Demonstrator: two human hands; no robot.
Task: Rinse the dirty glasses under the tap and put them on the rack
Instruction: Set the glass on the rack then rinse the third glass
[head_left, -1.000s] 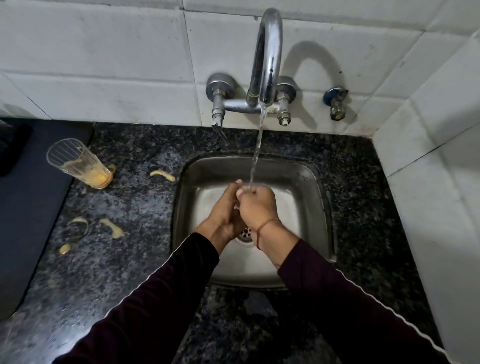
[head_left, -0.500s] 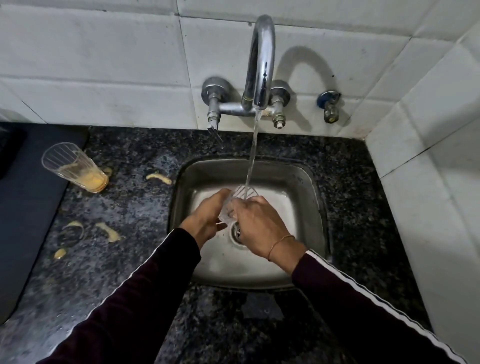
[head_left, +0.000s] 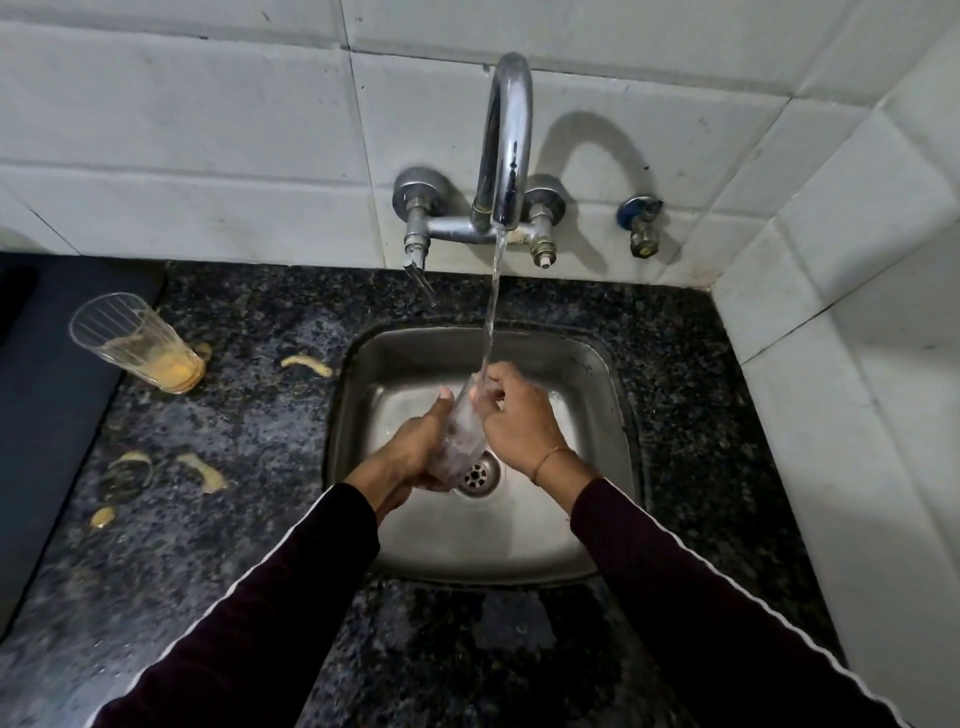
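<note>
Compared with 0.5 s ago, my left hand (head_left: 415, 447) is now lying lower along the clear glass (head_left: 464, 431), near its base, and my right hand (head_left: 514, 415) is sitting higher, at the mouth of the glass. I am holding this glass over the steel sink (head_left: 597, 395), tilted, with its open end pointing up and away from me, just under the tap (head_left: 506, 140). My left hand is curling around the lower part of the glass, with the thumb lying along its side. My right hand is also closing on it: the fingers are bending over the rim, and I cannot tell if they are going inside. A thin stream of water (head_left: 493, 301) is falling from the tap and is hitting the glass close to my right fingers. Below the glass, the round drain (head_left: 480, 475) is showing partly.

On the dark speckled counter (head_left: 249, 415), to the left of the sink and well apart from my hands, 1 more dirty glass (head_left: 136, 343) is lying on its side with yellow residue inside, its mouth pointing to the far left. Its upper part is resting on the edge of a black mat (head_left: 47, 395). Several yellow smears (head_left: 202, 470) are lying on the counter between this glass and the front edge. White wall tiles (head_left: 208, 130) are standing behind the tap, and on my right wrist I am wearing a thin bracelet (head_left: 550, 460).
</note>
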